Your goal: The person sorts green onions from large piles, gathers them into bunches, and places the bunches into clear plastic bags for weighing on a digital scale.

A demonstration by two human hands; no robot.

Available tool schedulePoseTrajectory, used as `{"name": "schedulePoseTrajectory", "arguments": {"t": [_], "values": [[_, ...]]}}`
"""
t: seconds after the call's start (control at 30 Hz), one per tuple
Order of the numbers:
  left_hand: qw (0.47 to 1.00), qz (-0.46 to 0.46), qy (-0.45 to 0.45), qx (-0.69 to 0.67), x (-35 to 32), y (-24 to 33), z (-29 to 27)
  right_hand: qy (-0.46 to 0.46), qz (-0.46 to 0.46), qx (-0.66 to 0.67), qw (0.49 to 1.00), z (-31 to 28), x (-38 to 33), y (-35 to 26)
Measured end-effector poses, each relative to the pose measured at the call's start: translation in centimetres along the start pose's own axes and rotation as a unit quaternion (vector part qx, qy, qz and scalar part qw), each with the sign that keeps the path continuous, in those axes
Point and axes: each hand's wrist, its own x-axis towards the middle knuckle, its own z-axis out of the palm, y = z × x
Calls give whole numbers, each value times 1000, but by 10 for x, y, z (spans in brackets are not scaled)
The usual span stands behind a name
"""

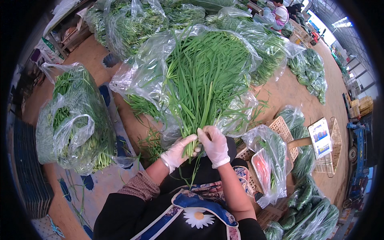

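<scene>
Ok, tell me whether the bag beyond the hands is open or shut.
Open: the clear bag is spread back, leaving the green leaves uncovered.

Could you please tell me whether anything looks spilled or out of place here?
Yes, some loose green leaves lie scattered on the brown floor beyond the left hand, beside a clear bag. They look stray because most other greens are bagged or bunched.

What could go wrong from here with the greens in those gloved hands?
The bunch of flat-leaved greens fans into the heap in the open clear plastic bag; lifting it might drag other leaves along. Loose leaves dangle below the left hand and right hand, so some could slip free.
</scene>
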Motion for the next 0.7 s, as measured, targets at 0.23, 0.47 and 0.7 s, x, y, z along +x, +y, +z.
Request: {"name": "schedulePoseTrajectory", "arguments": {"t": [0.23, 0.47, 0.7], "values": [[1000, -9, 5, 18, 3, 5, -9, -429, -193, 101, 876, -18, -31, -36], [991, 54, 79, 91, 0, -2, 0, -122, 175, -17, 977, -13, 24, -9], [998, 47, 41, -9, 5, 1, -14, -191, 118, 194, 955, -5, -12, 3]]}}
